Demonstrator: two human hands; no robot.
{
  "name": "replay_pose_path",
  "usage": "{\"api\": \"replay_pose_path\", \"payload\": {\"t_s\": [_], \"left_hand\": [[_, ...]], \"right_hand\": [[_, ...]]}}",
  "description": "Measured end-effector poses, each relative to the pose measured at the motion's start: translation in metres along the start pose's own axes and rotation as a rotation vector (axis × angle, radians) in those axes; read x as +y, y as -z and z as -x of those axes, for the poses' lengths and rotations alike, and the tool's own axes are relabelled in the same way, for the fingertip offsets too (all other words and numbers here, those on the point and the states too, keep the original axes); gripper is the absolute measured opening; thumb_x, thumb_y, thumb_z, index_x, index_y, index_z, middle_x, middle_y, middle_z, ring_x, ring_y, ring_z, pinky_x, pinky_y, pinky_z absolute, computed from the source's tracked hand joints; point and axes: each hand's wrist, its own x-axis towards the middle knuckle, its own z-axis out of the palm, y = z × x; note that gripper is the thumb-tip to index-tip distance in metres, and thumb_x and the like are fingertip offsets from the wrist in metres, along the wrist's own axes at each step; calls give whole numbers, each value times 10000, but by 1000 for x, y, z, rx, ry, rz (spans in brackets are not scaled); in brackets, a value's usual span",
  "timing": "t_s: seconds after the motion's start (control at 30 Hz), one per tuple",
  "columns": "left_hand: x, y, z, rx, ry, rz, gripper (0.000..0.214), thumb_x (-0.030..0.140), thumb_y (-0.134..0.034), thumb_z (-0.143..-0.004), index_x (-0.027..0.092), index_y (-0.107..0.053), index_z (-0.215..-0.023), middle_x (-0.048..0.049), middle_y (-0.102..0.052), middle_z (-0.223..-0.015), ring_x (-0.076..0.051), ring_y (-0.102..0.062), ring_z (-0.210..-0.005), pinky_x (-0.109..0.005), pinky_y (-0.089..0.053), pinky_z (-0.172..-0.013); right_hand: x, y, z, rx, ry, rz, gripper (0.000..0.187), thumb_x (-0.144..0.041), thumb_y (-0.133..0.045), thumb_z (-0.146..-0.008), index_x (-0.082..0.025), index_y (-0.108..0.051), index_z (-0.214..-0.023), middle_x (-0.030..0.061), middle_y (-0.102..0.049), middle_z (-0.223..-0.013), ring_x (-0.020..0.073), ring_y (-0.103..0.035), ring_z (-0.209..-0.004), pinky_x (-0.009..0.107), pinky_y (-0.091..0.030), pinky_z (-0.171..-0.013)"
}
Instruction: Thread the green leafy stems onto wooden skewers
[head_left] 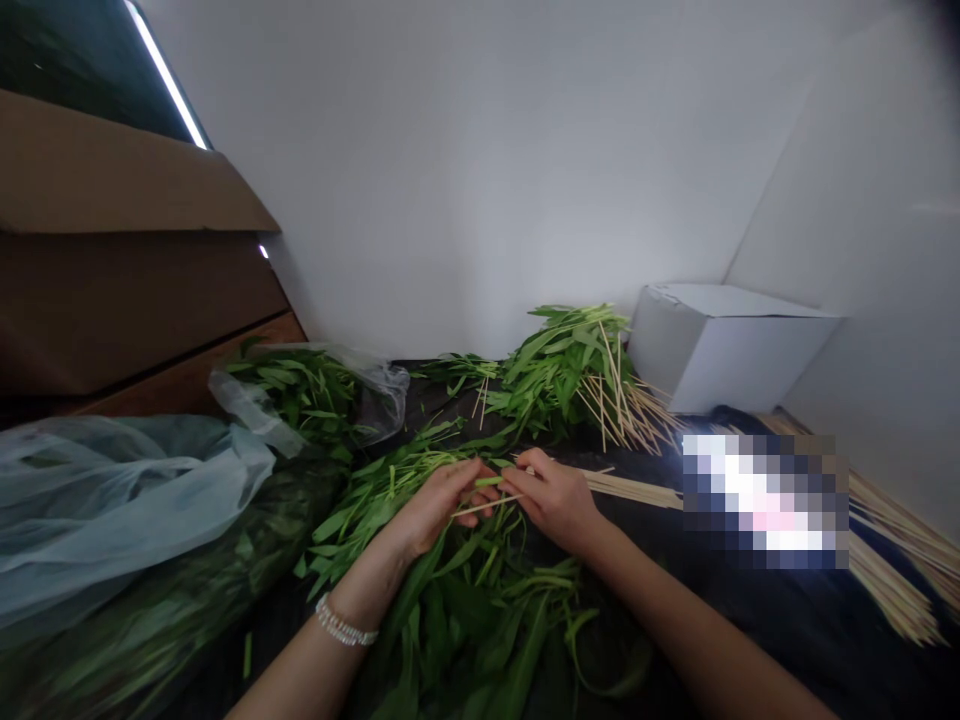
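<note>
My left hand (441, 503) is closed in a pinch on a green vegetable stem (489, 482) and the near end of a thin bamboo skewer (487, 504). My right hand (556, 497) is closed on the skewer's other end, fingers curled toward the left hand. Both hands meet over a loose heap of long green leafy stalks (480, 600) lying on a dark cloth (750, 610). A bead bracelet (343, 626) circles my left wrist.
A pile of skewered greens (577, 375) lies at the back by a white box (720, 345). Loose bamboo skewers (892, 570) spread at the right. Clear plastic bags with greens (135, 500) sit at the left, below brown cardboard (127, 290).
</note>
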Motion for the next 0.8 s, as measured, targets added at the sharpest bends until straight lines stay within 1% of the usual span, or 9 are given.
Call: {"api": "replay_pose_path", "payload": {"t_s": [0.07, 0.13, 0.2, 0.27, 0.37, 0.5, 0.6, 0.7, 0.8], "left_hand": [[-2, -2, 0, -70, -26, -78, 312, 444, -713, -746, 142, -679, -815, -48, -678, -709, -112, -586, -539, -188, -384, -460], [-5, -1, -2, -70, -38, -63, 296, 404, -757, -711, 136, -679, -810, -45, -686, -689, -103, -582, -528, -192, -408, -495], [-5, 2, -5, -17, -34, 2, 302, 402, -751, -718, 134, -687, -842, -40, -692, -680, -98, -586, -533, -195, -433, -532], [-5, 4, -7, 48, -29, 59, 308, 411, -722, -748, 133, -693, -877, -35, -691, -671, -90, -585, -535, -185, -436, -538], [-2, 7, -8, 122, -31, 129, 272, 385, -690, -788, 143, -690, -914, -41, -708, -724, -88, -609, -578, -168, -438, -539], [-2, 9, -9, 178, -35, 217, 198, 318, -684, -808, 154, -689, -919, -76, -740, -892, -109, -659, -697, -185, -486, -607], [-2, 11, -10, 196, -40, 277, 160, 256, -697, -803, 146, -708, -919, -83, -735, -988, -115, -668, -778, -192, -511, -668], [0, 12, -10, 200, -28, 324, 153, 202, -685, -810, 137, -726, -943, -63, -739, -916, -97, -661, -740, -166, -506, -636], [2, 12, -10, 202, -19, 362, 152, 154, -640, -838, 122, -729, -957, -55, -738, -851, -76, -647, -668, -142, -491, -571]], "right_hand": [[-1, 1, 0, -4, -1, -2, 251, -306, -458, -963, -209, -689, -981, 55, -611, -904, 104, -566, -685, 214, -398, -631], [-1, 2, -1, 1, -39, -5, 263, -335, -460, -962, -202, -673, -1040, 66, -617, -941, 113, -583, -715, 217, -409, -652], [0, 4, -2, 8, -108, 9, 327, -411, -471, -949, -194, -641, -1123, 84, -619, -997, 135, -600, -761, 226, -423, -674], [1, 6, -3, -5, -184, 45, 448, -513, -477, -919, -188, -600, -1202, 99, -619, -1030, 166, -610, -806, 238, -433, -679], [1, 10, -4, -87, -248, 100, 556, -577, -427, -912, -181, -526, -1290, 107, -624, -1042, 198, -613, -832, 257, -439, -669], [-1, 10, -6, -166, -297, 141, 470, -495, -340, -966, -173, -519, -1258, 106, -638, -1039, 211, -614, -861, 272, -435, -668], [-1, 8, -7, -183, -371, 180, 497, -550, -381, -938, -178, -517, -1237, 101, -647, -1039, 224, -618, -851, 286, -428, -655], [0, 7, -7, -210, -381, 163, 571, -626, -411, -897, -190, -493, -1257, 98, -649, -1062, 224, -615, -866, 286, -420, -667], [1, 6, -6, -215, -359, 147, 458, -540, -367, -953, -209, -508, -1236, 70, -656, -1014, 195, -600, -862, 268, -389, -672]]}}
